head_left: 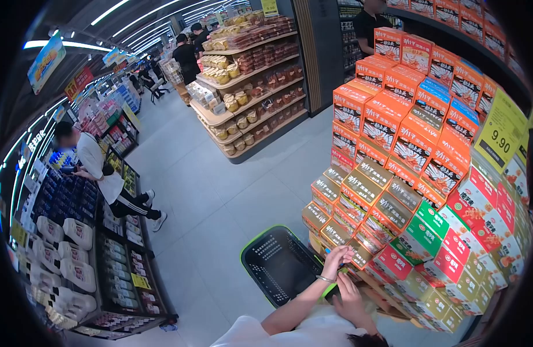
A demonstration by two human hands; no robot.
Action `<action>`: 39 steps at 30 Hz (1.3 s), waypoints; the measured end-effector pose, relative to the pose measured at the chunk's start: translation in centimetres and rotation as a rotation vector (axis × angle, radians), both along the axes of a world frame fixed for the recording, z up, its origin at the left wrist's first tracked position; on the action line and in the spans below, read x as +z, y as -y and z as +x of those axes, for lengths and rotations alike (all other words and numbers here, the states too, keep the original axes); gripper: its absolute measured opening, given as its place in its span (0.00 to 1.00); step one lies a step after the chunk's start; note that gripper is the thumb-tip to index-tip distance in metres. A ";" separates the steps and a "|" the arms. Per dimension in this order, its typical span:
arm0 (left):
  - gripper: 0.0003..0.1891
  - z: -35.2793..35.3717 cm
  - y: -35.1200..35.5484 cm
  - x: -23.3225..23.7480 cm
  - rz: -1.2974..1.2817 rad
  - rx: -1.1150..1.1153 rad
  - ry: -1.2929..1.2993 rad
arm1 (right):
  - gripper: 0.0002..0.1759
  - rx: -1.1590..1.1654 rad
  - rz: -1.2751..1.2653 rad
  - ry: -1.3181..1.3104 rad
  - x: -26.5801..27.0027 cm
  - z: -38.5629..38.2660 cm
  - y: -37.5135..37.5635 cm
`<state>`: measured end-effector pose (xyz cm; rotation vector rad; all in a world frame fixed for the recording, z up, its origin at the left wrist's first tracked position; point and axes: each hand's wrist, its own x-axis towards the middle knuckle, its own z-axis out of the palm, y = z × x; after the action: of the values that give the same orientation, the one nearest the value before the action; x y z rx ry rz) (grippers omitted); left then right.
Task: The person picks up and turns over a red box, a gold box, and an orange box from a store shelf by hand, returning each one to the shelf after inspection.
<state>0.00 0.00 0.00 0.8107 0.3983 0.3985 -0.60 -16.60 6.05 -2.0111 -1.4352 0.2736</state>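
My left hand [337, 261], with a bracelet on the wrist, is raised in front of the stacked brown-topped snack boxes [340, 232]. Its fingers are curled together, and whatever they may hold is too small to make out. Just below, my right hand [351, 299] is near the left wrist, its fingers stretched out and seemingly holding nothing. To the left of both hands is a black shopping basket [256, 246] with a green rim, its inside bare. Part of the basket's near right side is hidden behind my left forearm.
Orange boxes [388, 107] rise in a tall stack behind, with red and green boxes [422, 237] and a yellow price sign [500, 133] at right. A tiered food shelf [249, 87] stands ahead. A person [98, 159] stands by the left shelves; pale tiled floor [203, 202] lies between.
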 end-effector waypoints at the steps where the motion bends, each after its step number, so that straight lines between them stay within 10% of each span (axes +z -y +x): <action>1: 0.17 -0.4 0.0 0.0 0.028 -0.043 -0.043 | 0.37 -0.004 -0.013 -0.041 0.1 -0.3 0.1; 39: 0.14 4.6 5.8 0.3 0.813 -0.774 -0.526 | 0.35 0.093 -0.075 -0.524 -2.1 5.1 7.0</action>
<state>4.61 -5.82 0.32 1.7889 0.3693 -0.4347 4.53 -23.64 3.91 -1.7516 -1.1908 0.8372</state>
